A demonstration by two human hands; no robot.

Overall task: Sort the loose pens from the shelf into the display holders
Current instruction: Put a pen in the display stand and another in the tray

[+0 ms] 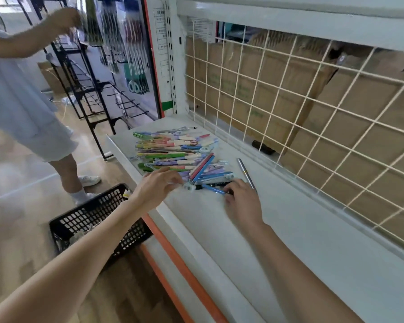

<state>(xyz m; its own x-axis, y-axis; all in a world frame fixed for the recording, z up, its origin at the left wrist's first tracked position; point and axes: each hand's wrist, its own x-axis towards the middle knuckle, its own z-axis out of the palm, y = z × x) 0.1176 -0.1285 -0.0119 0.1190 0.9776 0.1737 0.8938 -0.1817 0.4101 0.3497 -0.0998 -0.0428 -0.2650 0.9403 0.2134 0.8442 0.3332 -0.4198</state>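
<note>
You see a white shelf (pixel 289 229) with an orange front edge (pixel 182 264). The far pen pile (pixel 173 152) is green, pink, blue, purple and yellow. The right pen (pixel 246 173) is silver. The left floor basket (pixel 96 220) is black lattice.

The shelf (pixel 278 229) is white, with an orange strip along its front edge and a white wire grid at its back. On it, toward the far left end, lies a heap of loose pens (pixel 170 152) in many colours: green, pink, purple, blue and yellow, crossing one over another. A pink pen (pixel 202 166) and a blue pen (pixel 205 169) lie side by side on the near edge of the heap. A silver pen (pixel 245 172) lies alone just to the right of the heap. A small black object (pixel 262 147) lies at the back, close to the grid. The near part of the shelf is bare white.
</note>
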